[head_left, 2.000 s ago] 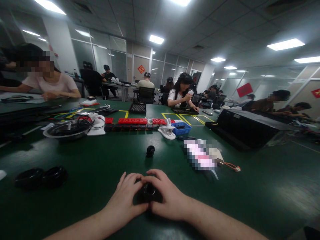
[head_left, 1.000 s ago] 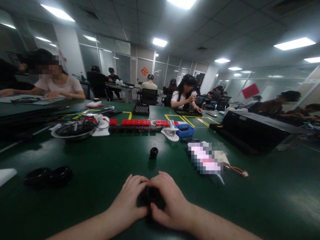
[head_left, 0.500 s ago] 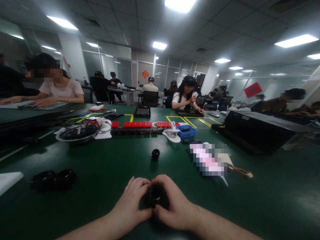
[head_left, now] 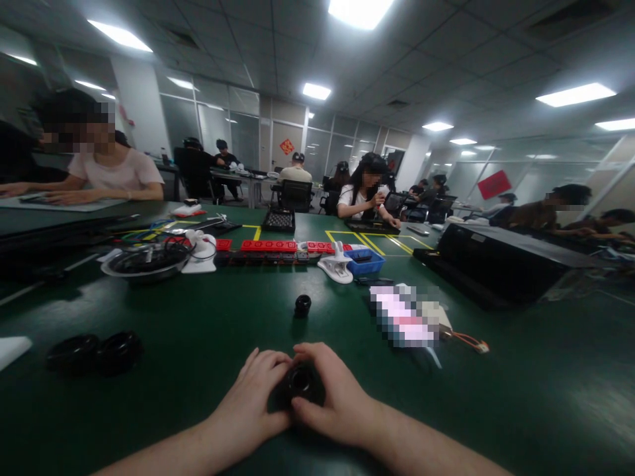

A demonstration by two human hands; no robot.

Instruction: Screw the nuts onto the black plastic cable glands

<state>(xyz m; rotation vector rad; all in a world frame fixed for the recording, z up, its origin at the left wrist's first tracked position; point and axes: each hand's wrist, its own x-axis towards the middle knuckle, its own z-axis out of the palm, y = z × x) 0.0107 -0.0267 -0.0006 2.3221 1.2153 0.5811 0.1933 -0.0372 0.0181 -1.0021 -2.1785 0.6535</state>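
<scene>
Between my two hands is a glossy black ring-shaped piece (head_left: 300,379) with a round hole facing up, near the table's front edge. My left hand (head_left: 252,395) curves around its left side, thumb and fingers bent. From the right, my right hand (head_left: 338,395) wraps it, fingers over the far side and thumb at the near side. The ring's lower part is dark and partly hidden. Beyond my hands a small black ring stack (head_left: 302,305) stands on the green table (head_left: 208,317). Two larger black rings (head_left: 119,352) lie side by side at the left.
Farther back are a bowl of black parts (head_left: 106,268), a red strip (head_left: 268,246), a white clamp (head_left: 337,268) and a blue bin (head_left: 367,261). At right stand a large black box (head_left: 501,264) and a blurred-out item (head_left: 401,317). Co-workers sit across the table.
The whole view has shifted slightly, so the table things and my hands sit a little farther left. Both hands stay around the black ring-shaped piece, which shows a bit more of its top.
</scene>
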